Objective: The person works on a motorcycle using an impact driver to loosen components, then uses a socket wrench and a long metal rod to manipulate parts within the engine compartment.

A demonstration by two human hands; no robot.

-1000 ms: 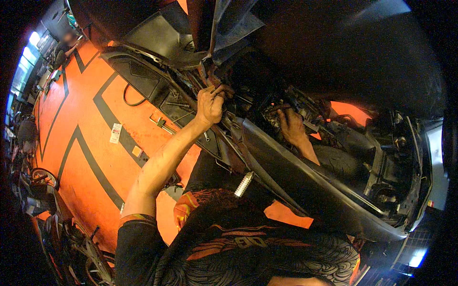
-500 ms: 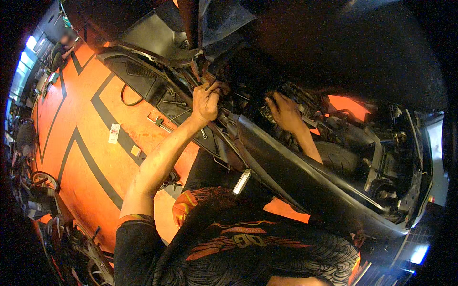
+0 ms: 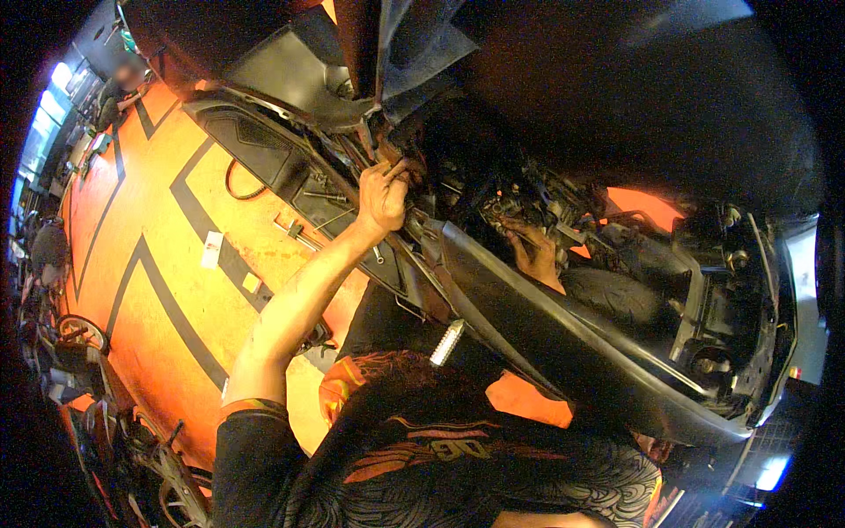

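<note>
A partly stripped scooter (image 3: 563, 330) stands in front of me, its insides exposed behind a long dark side panel. My left hand (image 3: 384, 198) is closed at the front end of that panel, beside some brownish parts (image 3: 400, 150); what its fingers grip is hidden. Deeper in the opening, my right hand (image 3: 535, 253) reaches among dark mechanical parts (image 3: 528, 202). Its fingers are bent and drawn together, with the tips lost in shadow. Behind its wrist lies the rear tyre (image 3: 616, 295).
Tools (image 3: 327, 195) lie on the dark footboard (image 3: 251, 141) at the left. Orange floor with dark stripes carries a white packet (image 3: 211, 250) and a yellowish block (image 3: 252, 282). Other motorcycles (image 3: 132, 440) stand at the left edge. A person (image 3: 114, 97) crouches far off.
My right hand has moved lower and deeper into the opening, and its fingers have drawn together. My left hand stays at almost the same place.
</note>
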